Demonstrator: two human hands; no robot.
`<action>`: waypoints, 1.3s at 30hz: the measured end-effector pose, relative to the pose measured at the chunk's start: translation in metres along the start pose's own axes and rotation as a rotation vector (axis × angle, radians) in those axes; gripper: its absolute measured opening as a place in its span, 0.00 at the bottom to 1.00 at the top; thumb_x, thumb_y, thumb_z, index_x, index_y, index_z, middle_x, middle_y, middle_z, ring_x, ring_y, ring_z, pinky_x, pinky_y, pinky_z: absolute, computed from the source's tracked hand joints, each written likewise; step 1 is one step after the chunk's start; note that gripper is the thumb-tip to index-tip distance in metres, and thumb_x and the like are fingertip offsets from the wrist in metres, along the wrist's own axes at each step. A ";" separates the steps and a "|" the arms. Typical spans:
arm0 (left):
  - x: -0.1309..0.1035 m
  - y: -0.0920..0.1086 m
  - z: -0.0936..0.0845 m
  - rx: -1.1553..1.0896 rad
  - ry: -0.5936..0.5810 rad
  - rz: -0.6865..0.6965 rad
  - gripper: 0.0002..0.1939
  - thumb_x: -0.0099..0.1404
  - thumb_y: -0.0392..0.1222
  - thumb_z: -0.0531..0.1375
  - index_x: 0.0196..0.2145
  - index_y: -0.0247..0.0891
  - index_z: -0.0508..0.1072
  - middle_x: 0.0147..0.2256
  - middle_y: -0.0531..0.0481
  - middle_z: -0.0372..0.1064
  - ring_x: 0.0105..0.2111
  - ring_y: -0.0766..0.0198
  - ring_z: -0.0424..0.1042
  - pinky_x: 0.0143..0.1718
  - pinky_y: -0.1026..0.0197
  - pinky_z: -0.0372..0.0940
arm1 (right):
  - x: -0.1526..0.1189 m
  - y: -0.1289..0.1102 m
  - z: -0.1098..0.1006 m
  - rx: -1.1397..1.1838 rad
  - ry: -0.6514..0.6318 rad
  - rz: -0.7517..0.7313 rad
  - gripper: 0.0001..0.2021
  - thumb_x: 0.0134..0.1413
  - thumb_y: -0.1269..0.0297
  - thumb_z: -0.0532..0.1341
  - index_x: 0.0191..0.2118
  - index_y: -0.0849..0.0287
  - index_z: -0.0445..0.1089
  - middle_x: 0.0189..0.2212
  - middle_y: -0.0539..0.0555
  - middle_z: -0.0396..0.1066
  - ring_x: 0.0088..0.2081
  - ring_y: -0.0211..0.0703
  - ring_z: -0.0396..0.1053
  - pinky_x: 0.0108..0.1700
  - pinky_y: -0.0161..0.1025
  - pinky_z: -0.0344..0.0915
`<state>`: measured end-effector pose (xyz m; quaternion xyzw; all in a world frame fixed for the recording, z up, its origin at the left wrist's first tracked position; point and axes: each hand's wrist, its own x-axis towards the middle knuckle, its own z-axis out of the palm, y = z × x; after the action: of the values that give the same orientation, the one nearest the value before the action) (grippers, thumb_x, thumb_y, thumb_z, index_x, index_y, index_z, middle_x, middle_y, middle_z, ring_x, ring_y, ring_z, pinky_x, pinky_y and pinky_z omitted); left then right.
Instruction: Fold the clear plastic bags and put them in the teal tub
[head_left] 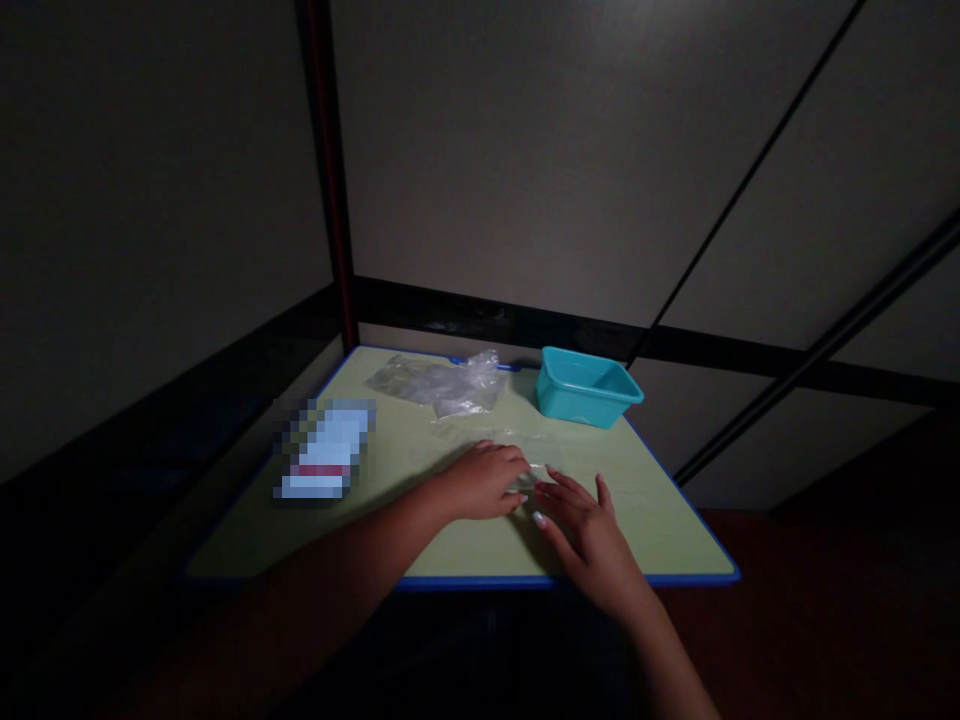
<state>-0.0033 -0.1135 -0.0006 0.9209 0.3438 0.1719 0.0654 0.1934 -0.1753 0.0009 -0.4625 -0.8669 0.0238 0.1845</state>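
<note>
A thin, clear plastic bag (536, 440) lies on the pale yellow table in front of me, its outline faint. My left hand (487, 482) is at its near side, fingers curled down and closed on the plastic. Just to the right, my right hand (589, 525) reaches in with the thumb apart from the fingers and the little finger lifted. Its fingertips are beside the near edge of the bag; whether they touch it is unclear. Part of the bag is hidden beneath my left hand.
A heap of crumpled clear plastic bags (457, 385) lies at the back of the table (480, 555). A turquoise plastic basin (581, 400) stands at the back right. At the left is a pixelated, bright phone-like rectangle (326, 455). Panelled walls (510, 160) stand behind and left.
</note>
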 end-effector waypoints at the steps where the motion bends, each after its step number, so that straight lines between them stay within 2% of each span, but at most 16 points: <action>1: 0.000 0.001 0.001 0.013 -0.007 -0.007 0.17 0.59 0.43 0.59 0.46 0.38 0.69 0.44 0.44 0.67 0.46 0.54 0.66 0.50 0.53 0.57 | 0.000 0.000 -0.001 0.001 0.006 0.000 0.15 0.61 0.58 0.50 0.50 0.50 0.68 0.50 0.56 0.68 0.58 0.52 0.56 0.58 0.67 0.34; 6: 0.000 0.002 0.002 0.052 -0.007 -0.011 0.14 0.60 0.39 0.56 0.44 0.39 0.70 0.42 0.45 0.68 0.43 0.54 0.67 0.46 0.53 0.59 | 0.000 0.002 -0.002 0.000 0.027 0.007 0.15 0.60 0.59 0.51 0.48 0.52 0.69 0.50 0.57 0.69 0.57 0.52 0.58 0.59 0.65 0.36; 13: 0.000 -0.002 -0.001 0.003 -0.021 -0.055 0.21 0.56 0.29 0.52 0.47 0.41 0.69 0.43 0.47 0.69 0.44 0.56 0.68 0.46 0.56 0.60 | -0.001 0.007 0.001 0.029 0.041 0.011 0.14 0.60 0.60 0.51 0.49 0.51 0.68 0.49 0.56 0.69 0.57 0.51 0.59 0.58 0.65 0.38; 22: -0.013 -0.019 -0.026 -0.032 -0.081 -0.185 0.27 0.51 0.26 0.51 0.47 0.42 0.71 0.47 0.49 0.70 0.45 0.59 0.69 0.47 0.61 0.60 | -0.001 0.010 0.003 0.051 0.055 0.034 0.15 0.61 0.59 0.51 0.49 0.51 0.68 0.50 0.56 0.68 0.56 0.50 0.60 0.59 0.64 0.39; 27: -0.019 -0.029 -0.040 -0.115 -0.191 -0.234 0.22 0.53 0.28 0.54 0.45 0.42 0.73 0.46 0.49 0.72 0.44 0.58 0.70 0.46 0.61 0.61 | -0.005 0.011 0.007 0.053 0.062 0.031 0.14 0.60 0.60 0.52 0.49 0.51 0.68 0.50 0.56 0.69 0.55 0.49 0.62 0.59 0.62 0.41; 30: -0.019 -0.036 -0.045 -0.213 -0.192 -0.201 0.16 0.58 0.32 0.56 0.43 0.41 0.75 0.45 0.49 0.73 0.44 0.60 0.71 0.46 0.62 0.61 | -0.005 0.013 0.009 0.050 0.068 0.007 0.13 0.60 0.60 0.53 0.47 0.51 0.69 0.48 0.55 0.70 0.54 0.48 0.63 0.59 0.61 0.43; 34: -0.019 -0.043 -0.045 -0.321 -0.208 -0.176 0.09 0.58 0.36 0.58 0.35 0.40 0.78 0.40 0.50 0.75 0.39 0.63 0.73 0.42 0.65 0.61 | -0.003 0.017 0.011 0.052 0.074 -0.017 0.12 0.59 0.61 0.54 0.46 0.51 0.70 0.46 0.54 0.72 0.52 0.47 0.64 0.59 0.59 0.44; 39: -0.019 -0.047 -0.044 -0.414 -0.246 -0.213 0.09 0.58 0.39 0.58 0.34 0.38 0.78 0.38 0.49 0.76 0.36 0.62 0.73 0.40 0.65 0.61 | -0.003 0.025 0.012 0.117 0.099 0.007 0.13 0.57 0.60 0.56 0.47 0.52 0.67 0.46 0.54 0.71 0.50 0.46 0.67 0.59 0.56 0.47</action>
<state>-0.0614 -0.0902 0.0236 0.8605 0.3856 0.1177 0.3115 0.2106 -0.1618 -0.0166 -0.4545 -0.8523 0.0520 0.2536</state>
